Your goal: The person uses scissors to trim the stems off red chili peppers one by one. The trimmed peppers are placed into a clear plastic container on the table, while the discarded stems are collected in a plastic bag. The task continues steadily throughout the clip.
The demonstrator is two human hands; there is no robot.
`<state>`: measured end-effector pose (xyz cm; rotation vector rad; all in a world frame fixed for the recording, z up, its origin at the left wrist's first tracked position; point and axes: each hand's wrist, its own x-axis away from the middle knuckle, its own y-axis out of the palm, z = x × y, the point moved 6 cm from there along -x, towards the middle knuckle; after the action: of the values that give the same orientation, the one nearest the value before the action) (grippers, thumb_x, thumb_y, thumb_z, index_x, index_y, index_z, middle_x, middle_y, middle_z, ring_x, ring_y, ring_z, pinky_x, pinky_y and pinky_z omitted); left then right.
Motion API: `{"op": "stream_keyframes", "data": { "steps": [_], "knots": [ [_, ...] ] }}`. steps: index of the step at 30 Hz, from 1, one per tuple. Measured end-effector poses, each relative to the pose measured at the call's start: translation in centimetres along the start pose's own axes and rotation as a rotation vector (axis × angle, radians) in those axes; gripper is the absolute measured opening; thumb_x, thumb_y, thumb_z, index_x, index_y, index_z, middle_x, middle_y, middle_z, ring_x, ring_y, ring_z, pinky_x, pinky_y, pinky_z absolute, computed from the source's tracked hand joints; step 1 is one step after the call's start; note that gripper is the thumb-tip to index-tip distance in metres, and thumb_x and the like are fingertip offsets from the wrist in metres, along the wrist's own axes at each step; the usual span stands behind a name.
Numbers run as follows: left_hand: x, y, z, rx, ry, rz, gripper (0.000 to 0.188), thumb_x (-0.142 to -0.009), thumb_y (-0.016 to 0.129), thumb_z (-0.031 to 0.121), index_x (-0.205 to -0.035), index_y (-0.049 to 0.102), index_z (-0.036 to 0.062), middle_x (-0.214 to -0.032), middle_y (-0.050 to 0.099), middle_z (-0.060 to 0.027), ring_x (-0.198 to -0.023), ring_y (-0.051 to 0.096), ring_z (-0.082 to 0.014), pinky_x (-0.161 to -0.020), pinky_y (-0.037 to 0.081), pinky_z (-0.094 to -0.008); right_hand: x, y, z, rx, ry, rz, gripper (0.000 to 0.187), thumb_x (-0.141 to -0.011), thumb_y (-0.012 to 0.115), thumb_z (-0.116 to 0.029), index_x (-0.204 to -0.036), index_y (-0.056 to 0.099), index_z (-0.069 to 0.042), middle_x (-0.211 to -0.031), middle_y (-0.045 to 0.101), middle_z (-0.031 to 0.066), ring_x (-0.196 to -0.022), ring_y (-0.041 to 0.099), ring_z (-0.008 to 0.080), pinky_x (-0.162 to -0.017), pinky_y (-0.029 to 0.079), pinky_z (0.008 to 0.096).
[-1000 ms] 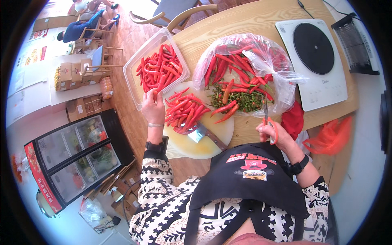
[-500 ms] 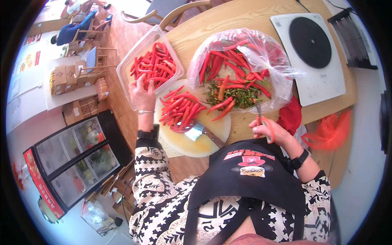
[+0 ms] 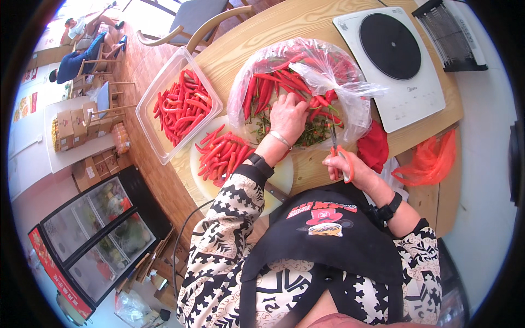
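Note:
My left hand (image 3: pixel 289 119) is over the clear plastic bag (image 3: pixel 240 90), its fingers curled at a red chili pepper (image 3: pixel 319 102); the fingertips are partly hidden. My right hand (image 3: pixel 358 170) is closed round scissors (image 3: pixel 343 162) with orange handles. Their blades point up at the bag's near edge, close to a green stem. More red chilies and a heap of cut green stems (image 3: pixel 314 133) lie in the bag. Left of it, a pile of trimmed chilies (image 3: pixel 221 157) rests on a round cutting board (image 3: pixel 195 176). A clear plastic box (image 3: pixel 146 117) holds more red chilies.
A white induction cooker (image 3: pixel 407 109) stands at the right of the wooden table (image 3: pixel 227 63). A knife handle (image 3: pixel 276 191) shows beside my left sleeve. A red plastic bag (image 3: pixel 429 161) lies at the right. Chairs (image 3: pixel 199 24), a glass-door fridge (image 3: pixel 98 229) and seated people are farther left.
My left hand has moved right, from the chilies in the clear box to those in the plastic bag. The scissors stay in my right hand, and the whole view has shifted slightly.

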<state>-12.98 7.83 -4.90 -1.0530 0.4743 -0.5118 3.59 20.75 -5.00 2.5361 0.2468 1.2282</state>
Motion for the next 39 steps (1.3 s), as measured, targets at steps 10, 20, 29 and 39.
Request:
{"op": "stream_keyframes", "data": {
  "steps": [10, 20, 29, 39],
  "knots": [
    [2.9, -5.7, 3.9, 0.217, 0.140, -0.007, 0.008, -0.080, 0.072, 0.016, -0.087, 0.069, 0.0107, -0.081, 0.063, -0.0027, -0.086, 0.058, -0.0258, -0.078, 0.042, -0.0396, 0.4, 0.4, -1.5, 0.319, -0.072, 0.088, 0.033, -0.085, 0.071, -0.026, -0.100, 0.062, 0.002, -0.081, 0.062, 0.0030, -0.074, 0.058, 0.0117, -0.070, 0.049, 0.0297],
    [4.9, -6.9, 3.9, 0.237, 0.088, -0.004, 0.010, -0.078, 0.073, 0.012, -0.087, 0.070, 0.0105, -0.079, 0.061, -0.0026, -0.086, 0.057, -0.0261, -0.077, 0.043, -0.0400, 0.2, 0.3, -1.3, 0.503, -0.052, -0.020, 0.028, -0.085, 0.070, -0.028, -0.080, 0.060, -0.003, -0.067, 0.056, 0.0017, -0.062, 0.054, 0.0103, -0.059, 0.045, 0.0280],
    [4.3, -5.9, 3.4, 0.412, 0.219, 0.166, 0.013, -0.082, 0.069, 0.008, -0.095, 0.068, 0.0071, -0.086, 0.063, -0.0084, -0.083, 0.059, -0.0297, -0.077, 0.045, -0.0417, 1.5, 3.1, -2.9, -0.326, -0.071, -0.430, 0.027, -0.089, 0.062, -0.028, -0.080, 0.058, -0.003, -0.061, 0.051, 0.0027, -0.053, 0.050, 0.0131, -0.051, 0.037, 0.0263],
    [0.0, 0.2, -0.7, -0.247, -0.072, -0.259, 0.024, -0.075, 0.076, 0.026, -0.092, 0.068, 0.0114, -0.092, 0.067, -0.0099, -0.093, 0.063, -0.0274, -0.085, 0.041, -0.0464, 0.4, 0.3, -0.1, -0.043, 0.015, -0.025, 0.033, -0.089, 0.066, -0.034, -0.089, 0.062, -0.002, -0.066, 0.058, 0.0027, -0.058, 0.056, 0.0113, -0.053, 0.041, 0.0250]
  ]
}}
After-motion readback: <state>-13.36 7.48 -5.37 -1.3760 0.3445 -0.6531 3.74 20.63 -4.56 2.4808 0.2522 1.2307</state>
